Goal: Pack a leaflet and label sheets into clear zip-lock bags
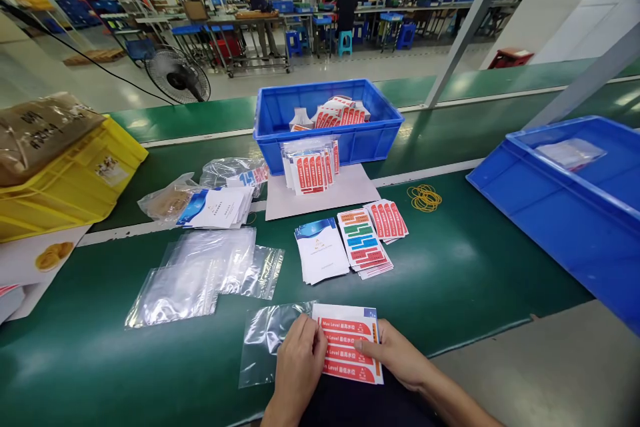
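Farthest left of the work, spare clear bags (193,280) are lying in an overlapping pile, near enough to reach yet apart from the hands. One clear bag (260,347) is lying flat just left of the label sheets; keeping it smooth there should help its film not to fold under. The left hand (300,355) is curling its fingers where the bag meets the sheets' left end; whether it is pinching the film, the paper or both, I cannot tell. A light pinch on a single layer would suit such thin film best.

The booklets (323,252) are sitting beyond the hands, beside the colored sheets (361,240). Nearer, the red label sheets (345,340) are lying over a white piece between the two hands, its edge showing along the top. The right hand (400,355) is gripping their right end, thumb pressing on top. That hold is looking firm enough; squaring the edges and keeping the stack level should stop corners from catching or bending. Farther right, rubber bands (425,198) are resting well apart from the hands.
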`<state>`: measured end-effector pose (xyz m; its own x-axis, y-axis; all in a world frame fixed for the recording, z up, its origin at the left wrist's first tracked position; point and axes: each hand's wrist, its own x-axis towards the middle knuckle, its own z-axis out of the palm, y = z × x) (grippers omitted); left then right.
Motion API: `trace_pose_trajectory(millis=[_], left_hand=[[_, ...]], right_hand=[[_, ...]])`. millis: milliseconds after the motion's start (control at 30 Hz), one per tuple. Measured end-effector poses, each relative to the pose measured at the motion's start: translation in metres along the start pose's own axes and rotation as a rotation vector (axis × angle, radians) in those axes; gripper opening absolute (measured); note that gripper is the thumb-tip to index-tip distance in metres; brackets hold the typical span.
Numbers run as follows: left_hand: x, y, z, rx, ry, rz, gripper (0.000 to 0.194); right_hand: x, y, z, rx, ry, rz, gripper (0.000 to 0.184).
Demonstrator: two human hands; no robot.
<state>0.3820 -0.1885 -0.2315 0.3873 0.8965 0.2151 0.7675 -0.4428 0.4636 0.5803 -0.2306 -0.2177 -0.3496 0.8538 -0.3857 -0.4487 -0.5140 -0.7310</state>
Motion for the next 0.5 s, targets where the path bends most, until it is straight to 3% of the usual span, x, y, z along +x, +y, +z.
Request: trace_pose_trajectory(millis=[500], left_hand=[[0.0041, -0.0041, -0.0028, -0.028, 0.022, 0.019, 0.019]], right_hand=[[0.0059, -0.0089, -0.0054, -0.061, -0.013, 0.04, 0.049]])
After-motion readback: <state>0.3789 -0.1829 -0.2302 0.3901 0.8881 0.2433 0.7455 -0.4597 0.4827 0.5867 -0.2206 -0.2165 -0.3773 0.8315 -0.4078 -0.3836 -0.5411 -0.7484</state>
